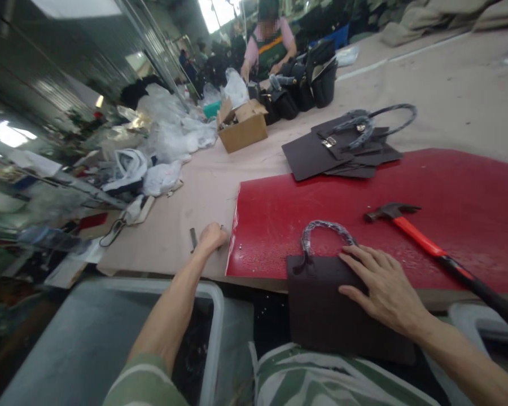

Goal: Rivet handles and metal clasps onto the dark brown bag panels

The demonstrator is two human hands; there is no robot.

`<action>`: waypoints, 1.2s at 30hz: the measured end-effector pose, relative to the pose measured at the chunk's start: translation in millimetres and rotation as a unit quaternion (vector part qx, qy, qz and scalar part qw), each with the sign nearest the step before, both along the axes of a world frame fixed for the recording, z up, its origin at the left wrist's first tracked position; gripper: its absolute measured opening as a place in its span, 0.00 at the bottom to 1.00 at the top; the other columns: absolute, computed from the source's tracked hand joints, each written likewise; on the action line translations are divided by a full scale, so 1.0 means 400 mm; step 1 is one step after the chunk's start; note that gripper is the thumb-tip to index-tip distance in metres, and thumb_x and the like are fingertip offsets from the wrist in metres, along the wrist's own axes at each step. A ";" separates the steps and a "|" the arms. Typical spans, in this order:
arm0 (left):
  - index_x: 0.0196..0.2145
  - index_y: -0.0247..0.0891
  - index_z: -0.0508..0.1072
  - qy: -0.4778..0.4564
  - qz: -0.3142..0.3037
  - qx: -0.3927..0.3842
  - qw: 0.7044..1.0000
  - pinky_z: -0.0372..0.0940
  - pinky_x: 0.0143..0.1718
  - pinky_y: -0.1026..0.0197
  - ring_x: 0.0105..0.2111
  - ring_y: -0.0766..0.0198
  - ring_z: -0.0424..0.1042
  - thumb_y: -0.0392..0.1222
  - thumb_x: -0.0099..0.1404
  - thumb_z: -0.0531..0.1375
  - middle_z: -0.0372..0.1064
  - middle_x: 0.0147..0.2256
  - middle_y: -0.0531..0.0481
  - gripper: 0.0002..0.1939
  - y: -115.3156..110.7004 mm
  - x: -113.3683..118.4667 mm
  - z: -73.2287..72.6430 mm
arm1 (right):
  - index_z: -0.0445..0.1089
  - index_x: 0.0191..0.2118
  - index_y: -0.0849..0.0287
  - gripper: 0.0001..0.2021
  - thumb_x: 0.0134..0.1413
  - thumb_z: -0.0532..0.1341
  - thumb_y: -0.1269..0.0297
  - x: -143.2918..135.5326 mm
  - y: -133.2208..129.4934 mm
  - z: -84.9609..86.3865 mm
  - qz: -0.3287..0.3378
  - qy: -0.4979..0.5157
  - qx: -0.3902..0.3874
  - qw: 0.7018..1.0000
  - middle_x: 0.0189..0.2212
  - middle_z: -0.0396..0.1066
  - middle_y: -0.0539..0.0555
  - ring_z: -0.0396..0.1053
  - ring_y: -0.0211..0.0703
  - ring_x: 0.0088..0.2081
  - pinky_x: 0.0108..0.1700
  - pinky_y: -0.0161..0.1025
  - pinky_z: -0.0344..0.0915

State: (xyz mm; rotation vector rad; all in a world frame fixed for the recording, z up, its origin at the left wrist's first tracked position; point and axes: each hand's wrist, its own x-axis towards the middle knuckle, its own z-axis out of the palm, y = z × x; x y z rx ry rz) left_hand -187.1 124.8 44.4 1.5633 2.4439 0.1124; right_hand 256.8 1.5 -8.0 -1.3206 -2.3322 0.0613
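A dark brown bag panel lies across the near table edge, partly over my lap. Its looped handle, wrapped in clear plastic, rests on the red sheet. My right hand is spread flat on the panel's upper right, with fingertips by the handle's base. Left of the red sheet, my left hand is closed against the table; a small dark tip shows beside its fingers, but what they hold is hidden. A short metal rod lies just left of that hand.
A claw hammer with a red and black handle lies on the right. Behind are stacked brown panels with handles, an open cardboard box, black bags and a person. A grey bin stands below left.
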 end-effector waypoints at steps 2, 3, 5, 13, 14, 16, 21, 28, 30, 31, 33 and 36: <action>0.31 0.30 0.75 -0.042 0.000 0.026 0.999 0.71 0.40 0.55 0.42 0.45 0.79 0.38 0.59 0.56 0.77 0.33 0.30 0.10 -0.010 0.014 0.017 | 0.66 0.61 0.61 0.27 0.62 0.60 0.49 -0.006 -0.011 0.018 -0.005 -0.010 -0.021 1.000 0.62 0.63 0.63 0.58 0.63 0.60 0.61 0.61 0.56; 0.32 0.29 0.74 -0.064 -0.003 0.036 0.997 0.72 0.40 0.54 0.41 0.46 0.79 0.38 0.61 0.53 0.77 0.33 0.31 0.12 -0.015 0.024 0.026 | 0.66 0.61 0.60 0.28 0.62 0.61 0.50 -0.010 -0.016 0.027 -0.008 -0.015 -0.034 0.999 0.63 0.63 0.62 0.58 0.63 0.61 0.61 0.60 0.56; 0.36 0.30 0.71 -0.153 -0.008 0.072 0.986 0.73 0.39 0.55 0.39 0.52 0.80 0.38 0.64 0.49 0.76 0.34 0.36 0.13 -0.028 0.054 0.041 | 0.66 0.62 0.59 0.29 0.60 0.63 0.50 -0.016 -0.021 0.041 -0.017 -0.022 -0.057 0.998 0.63 0.63 0.62 0.57 0.63 0.62 0.62 0.60 0.55; 0.43 0.37 0.70 -0.690 -0.038 0.152 0.707 0.77 0.36 0.58 0.35 0.59 0.80 0.45 0.55 0.69 0.76 0.34 0.50 0.21 -0.225 0.436 0.004 | 0.65 0.63 0.61 0.31 0.58 0.65 0.51 -0.021 -0.029 0.057 -0.028 -0.024 -0.091 0.995 0.64 0.62 0.63 0.54 0.63 0.64 0.64 0.60 0.51; 0.41 0.36 0.70 -0.685 -0.056 0.146 0.711 0.76 0.36 0.60 0.36 0.60 0.80 0.46 0.57 0.68 0.76 0.35 0.49 0.17 -0.248 0.486 -0.010 | 0.65 0.63 0.61 0.31 0.58 0.65 0.51 -0.022 -0.029 0.058 -0.027 -0.024 -0.091 0.995 0.64 0.62 0.62 0.54 0.63 0.63 0.64 0.60 0.51; 0.38 0.36 0.70 -0.656 -0.097 0.140 0.735 0.76 0.38 0.61 0.36 0.62 0.80 0.45 0.63 0.65 0.77 0.35 0.47 0.11 -0.282 0.559 -0.039 | 0.65 0.63 0.61 0.31 0.58 0.66 0.51 -0.023 -0.029 0.057 -0.027 -0.022 -0.088 0.996 0.64 0.62 0.62 0.55 0.63 0.63 0.64 0.59 0.51; 0.40 0.37 0.68 -0.563 -0.150 0.190 0.791 0.77 0.40 0.60 0.38 0.62 0.79 0.41 0.71 0.56 0.77 0.37 0.46 0.05 -0.306 0.604 -0.075 | 0.64 0.63 0.61 0.33 0.57 0.66 0.50 -0.025 -0.030 0.052 -0.025 -0.017 -0.078 0.997 0.64 0.62 0.62 0.55 0.63 0.62 0.64 0.60 0.51; 0.39 0.38 0.67 -0.537 -0.167 0.203 0.802 0.77 0.41 0.59 0.37 0.63 0.79 0.42 0.72 0.56 0.77 0.37 0.47 0.06 -0.312 0.605 -0.075 | 0.64 0.64 0.60 0.34 0.56 0.67 0.51 -0.023 -0.033 0.054 -0.023 0.003 -0.081 0.996 0.64 0.62 0.62 0.54 0.63 0.63 0.64 0.61 0.51; 0.39 0.38 0.67 -0.534 -0.171 0.209 0.801 0.77 0.41 0.59 0.38 0.63 0.79 0.43 0.72 0.56 0.77 0.37 0.47 0.06 -0.313 0.608 -0.080 | 0.64 0.64 0.60 0.34 0.56 0.67 0.51 -0.023 -0.034 0.054 -0.024 0.010 -0.081 0.996 0.64 0.62 0.62 0.54 0.63 0.64 0.64 0.61 0.51; 0.39 0.38 0.67 -0.533 -0.174 0.210 0.801 0.77 0.41 0.59 0.37 0.63 0.80 0.43 0.72 0.56 0.77 0.37 0.47 0.06 -0.313 0.608 -0.083 | 0.64 0.64 0.60 0.34 0.56 0.67 0.51 -0.023 -0.034 0.054 -0.024 0.011 -0.082 0.996 0.64 0.62 0.62 0.54 0.63 0.64 0.65 0.61 0.51; 0.39 0.38 0.67 -0.526 -0.182 0.212 0.803 0.76 0.42 0.59 0.37 0.63 0.80 0.44 0.72 0.57 0.78 0.37 0.47 0.07 -0.313 0.609 -0.088 | 0.64 0.64 0.60 0.34 0.56 0.67 0.51 -0.022 -0.035 0.054 -0.026 0.012 -0.084 0.996 0.64 0.61 0.62 0.54 0.63 0.64 0.65 0.61 0.50; 0.39 0.39 0.67 -0.509 -0.191 0.217 0.811 0.76 0.42 0.59 0.36 0.63 0.80 0.44 0.72 0.57 0.78 0.36 0.48 0.07 -0.313 0.610 -0.091 | 0.65 0.63 0.61 0.33 0.56 0.68 0.51 -0.023 -0.035 0.056 -0.025 0.011 -0.088 0.996 0.65 0.61 0.62 0.54 0.63 0.64 0.65 0.61 0.50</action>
